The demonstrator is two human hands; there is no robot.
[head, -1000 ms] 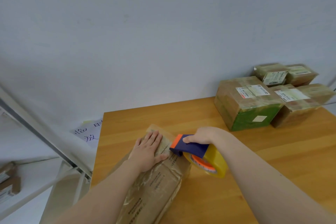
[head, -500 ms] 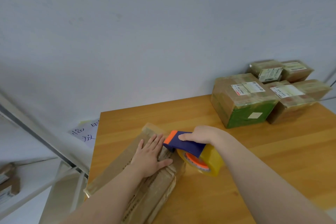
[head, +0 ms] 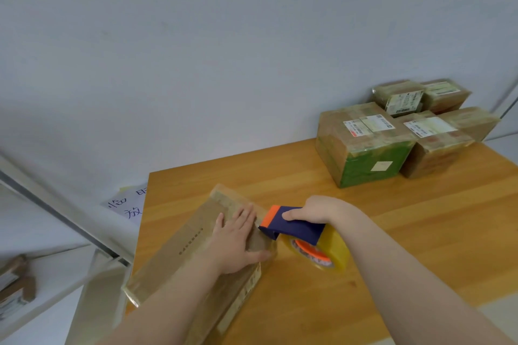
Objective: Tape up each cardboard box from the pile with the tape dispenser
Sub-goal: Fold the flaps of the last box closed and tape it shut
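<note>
A long flat cardboard box (head: 179,255) lies at the near left of the wooden table (head: 420,232), covered in shiny tape. My left hand (head: 238,241) presses flat on its far end, fingers straight. My right hand (head: 316,210) grips the blue and orange tape dispenser (head: 291,225) with its yellowish tape roll (head: 322,252), held against the box's right edge beside my left hand.
A pile of taped cardboard boxes (head: 364,143) with shipping labels stands at the table's far right by the wall. A paper with handwriting (head: 126,204) lies beyond the table's left edge. White shelf rails (head: 70,218) run at the left, with more boxes (head: 16,283) lower left.
The view has tilted so the box and pile appear shifted. My left hand stayed pressed on the box. The dispenser stayed at the box's right edge, moving slightly nearer along it.
</note>
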